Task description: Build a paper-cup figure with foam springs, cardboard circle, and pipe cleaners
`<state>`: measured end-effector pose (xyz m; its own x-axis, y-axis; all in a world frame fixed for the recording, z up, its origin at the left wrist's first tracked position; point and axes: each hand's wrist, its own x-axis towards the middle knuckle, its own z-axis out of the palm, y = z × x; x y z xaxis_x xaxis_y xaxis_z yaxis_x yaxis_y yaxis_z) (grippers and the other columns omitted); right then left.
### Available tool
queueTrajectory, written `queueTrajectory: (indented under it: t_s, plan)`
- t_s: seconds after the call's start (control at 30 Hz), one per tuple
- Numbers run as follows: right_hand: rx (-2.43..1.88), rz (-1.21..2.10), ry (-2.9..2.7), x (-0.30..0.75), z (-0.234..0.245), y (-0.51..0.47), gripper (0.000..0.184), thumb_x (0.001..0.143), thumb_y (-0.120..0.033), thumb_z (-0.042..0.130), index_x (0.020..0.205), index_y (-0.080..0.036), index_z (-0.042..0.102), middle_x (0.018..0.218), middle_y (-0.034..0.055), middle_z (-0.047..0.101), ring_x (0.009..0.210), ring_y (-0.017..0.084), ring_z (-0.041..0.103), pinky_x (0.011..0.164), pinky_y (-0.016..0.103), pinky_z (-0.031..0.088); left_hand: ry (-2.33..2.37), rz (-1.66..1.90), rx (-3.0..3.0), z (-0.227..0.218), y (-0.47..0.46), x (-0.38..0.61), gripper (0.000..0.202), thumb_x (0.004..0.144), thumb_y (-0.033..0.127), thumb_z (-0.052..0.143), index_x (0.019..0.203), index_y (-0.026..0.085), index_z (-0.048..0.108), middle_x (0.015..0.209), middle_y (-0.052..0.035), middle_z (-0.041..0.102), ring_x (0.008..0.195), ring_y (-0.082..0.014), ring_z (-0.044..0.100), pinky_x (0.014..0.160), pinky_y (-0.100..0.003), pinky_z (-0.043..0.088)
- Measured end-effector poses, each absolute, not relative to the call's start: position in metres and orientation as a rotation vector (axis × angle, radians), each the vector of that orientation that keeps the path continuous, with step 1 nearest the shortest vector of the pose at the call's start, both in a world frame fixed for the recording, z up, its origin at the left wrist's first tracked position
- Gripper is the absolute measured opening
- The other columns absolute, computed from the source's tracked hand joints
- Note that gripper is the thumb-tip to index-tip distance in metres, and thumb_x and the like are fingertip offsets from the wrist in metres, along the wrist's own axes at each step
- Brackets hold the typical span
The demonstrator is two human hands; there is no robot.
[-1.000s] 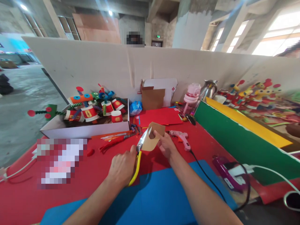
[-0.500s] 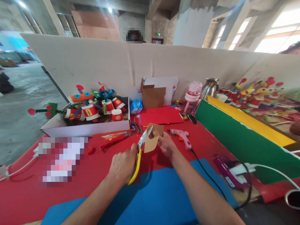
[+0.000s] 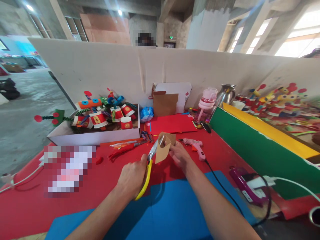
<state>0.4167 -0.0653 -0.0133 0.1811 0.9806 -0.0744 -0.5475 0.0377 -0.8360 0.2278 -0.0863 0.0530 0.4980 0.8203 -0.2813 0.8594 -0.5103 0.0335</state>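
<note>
My left hand (image 3: 132, 178) is closed round the yellow handles of a pair of scissors (image 3: 153, 151). Their blades point up and away from me, against a folded piece of brown paper (image 3: 163, 150) with a curved notch in its upper edge. My right hand (image 3: 180, 154) pinches that paper from its right side, with some fingers hidden behind it. The paper is held above the red tabletop, just beyond the edge of a blue sheet (image 3: 172, 206). To the right of my right hand lies a pink glue gun (image 3: 196, 146) with a black cord.
A white box (image 3: 95, 137) of paper-cup figures stands at the left. Red paper sheets (image 3: 171, 124) lie in front of a brown carton (image 3: 165, 104). At the right are a green panel (image 3: 250, 146), a purple device (image 3: 246, 183) with white cable, and a pink bottle (image 3: 207, 103).
The scissors' blades look slightly closer together against the brown paper. Both hands stay nearly in place; the whole view has shifted a little to the right.
</note>
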Motion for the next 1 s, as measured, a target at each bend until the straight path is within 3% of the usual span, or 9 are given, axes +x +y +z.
queueTrajectory:
  t_s: [0.3,0.63,1.0]
  plan:
    - [-0.861,1.323,-0.6,0.417,-0.017,-0.063,0.041,0.047,-0.032,0.091,0.082,-0.019,0.074,0.082,0.0017,0.077,0.075,0.015,0.071,0.076,0.026,0.056,1.451,-0.327,2.554,0.054,-0.086,0.228,0.032,0.091,0.016,0.031,0.12,0.014,0.044,0.087,-0.016,0.07,0.087,-0.0323,0.07,0.07,-0.038,0.052]
    - [-0.872,1.367,-0.672,0.425,-0.016,-0.064,0.046,0.049,-0.034,0.09,0.089,-0.017,0.074,0.094,0.0067,0.076,0.088,0.021,0.07,0.081,0.032,0.056,1.437,-0.301,2.55,0.053,-0.086,0.226,0.028,0.091,0.014,0.031,0.114,0.015,0.046,0.084,-0.0141,0.07,0.084,-0.0325,0.07,0.069,-0.04,0.052]
    - [-0.912,1.36,-0.747,0.434,-0.009,-0.069,0.043,0.052,-0.029,0.089,0.09,-0.018,0.074,0.098,0.0061,0.076,0.094,0.021,0.069,0.088,0.032,0.051,1.432,-0.346,2.592,0.055,-0.087,0.225,0.029,0.091,0.014,0.031,0.116,0.013,0.046,0.083,-0.0173,0.069,0.084,-0.0355,0.07,0.069,-0.043,0.052]
